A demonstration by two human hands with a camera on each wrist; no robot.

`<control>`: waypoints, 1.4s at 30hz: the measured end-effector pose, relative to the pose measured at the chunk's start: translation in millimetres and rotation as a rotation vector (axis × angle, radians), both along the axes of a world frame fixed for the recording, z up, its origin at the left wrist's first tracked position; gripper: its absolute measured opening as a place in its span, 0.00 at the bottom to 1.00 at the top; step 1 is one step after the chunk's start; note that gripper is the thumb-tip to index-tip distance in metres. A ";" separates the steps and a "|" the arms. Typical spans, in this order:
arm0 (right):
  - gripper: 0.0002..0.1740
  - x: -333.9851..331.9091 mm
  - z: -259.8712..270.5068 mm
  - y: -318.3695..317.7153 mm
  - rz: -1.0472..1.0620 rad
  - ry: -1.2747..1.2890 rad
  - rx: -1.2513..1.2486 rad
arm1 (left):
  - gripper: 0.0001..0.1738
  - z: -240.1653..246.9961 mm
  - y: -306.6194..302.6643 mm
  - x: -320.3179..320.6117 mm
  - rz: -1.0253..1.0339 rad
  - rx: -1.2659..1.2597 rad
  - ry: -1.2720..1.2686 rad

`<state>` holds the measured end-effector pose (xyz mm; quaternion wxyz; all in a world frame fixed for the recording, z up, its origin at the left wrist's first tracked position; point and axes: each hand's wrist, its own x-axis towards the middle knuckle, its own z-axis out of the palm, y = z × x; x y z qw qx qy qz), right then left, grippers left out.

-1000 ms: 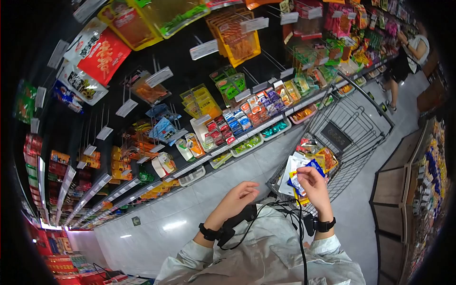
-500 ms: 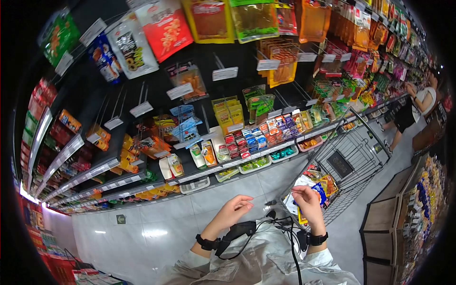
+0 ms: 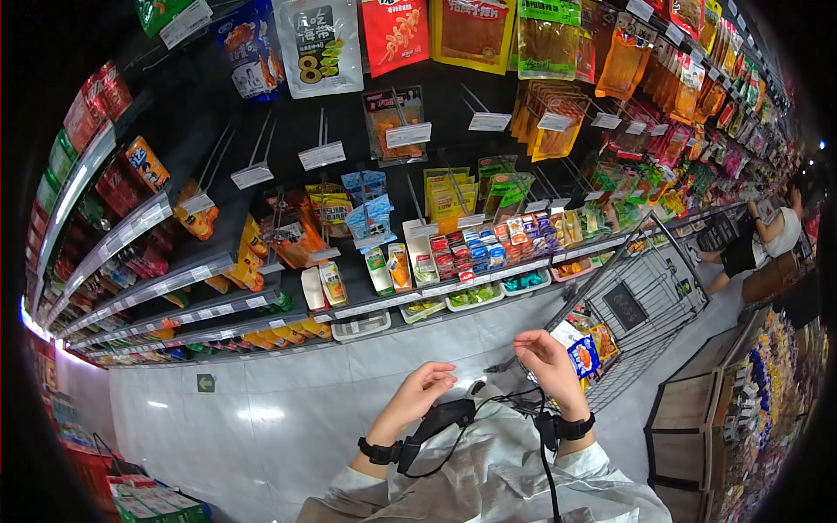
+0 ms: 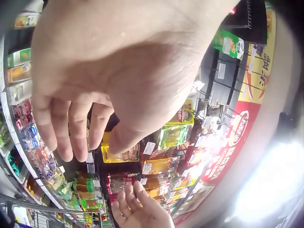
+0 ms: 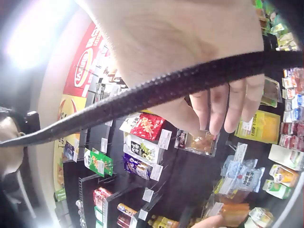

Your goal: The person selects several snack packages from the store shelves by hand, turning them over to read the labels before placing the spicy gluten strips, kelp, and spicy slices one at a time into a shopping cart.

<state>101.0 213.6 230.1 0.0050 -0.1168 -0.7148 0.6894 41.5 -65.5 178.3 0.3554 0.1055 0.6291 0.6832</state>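
In the head view my left hand (image 3: pixel 418 397) hovers before my body with its fingers loosely bent and nothing in them. My right hand (image 3: pixel 549 366) is also free, held over the near end of a wire shopping cart (image 3: pixel 649 288). Several snack packs lie in the cart, among them a blue pack (image 3: pixel 584 356) just past the right hand. Seen close in the left wrist view, the left hand (image 4: pixel 118 71) has relaxed fingers pointing downward. A dark cord (image 5: pixel 180 83) crosses the right hand (image 5: pixel 190 42) in the right wrist view.
Hanging snack bags, such as a grey bag (image 3: pixel 319 48) and a red bag (image 3: pixel 394 35), fill the shelf wall ahead. Small boxed packs (image 3: pixel 497 248) line a lower shelf. A display stand (image 3: pixel 697 418) is at right; another person (image 3: pixel 772 235) is farther along the aisle.
The head view has turned left, so the shelf goods appear farther right. Both hands have shifted slightly left and down in the picture, still holding nothing.
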 end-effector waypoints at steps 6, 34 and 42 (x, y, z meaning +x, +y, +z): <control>0.14 -23.1 6.3 0.4 0.041 0.008 0.025 | 0.17 -5.0 1.5 -16.2 0.031 0.053 -0.032; 0.28 -347.3 142.8 244.2 -0.143 0.807 -0.034 | 0.38 207.8 266.5 -284.3 0.262 0.241 0.563; 0.36 -376.7 166.2 257.5 -0.127 0.796 -0.147 | 0.42 229.4 315.9 -335.3 0.353 0.403 0.659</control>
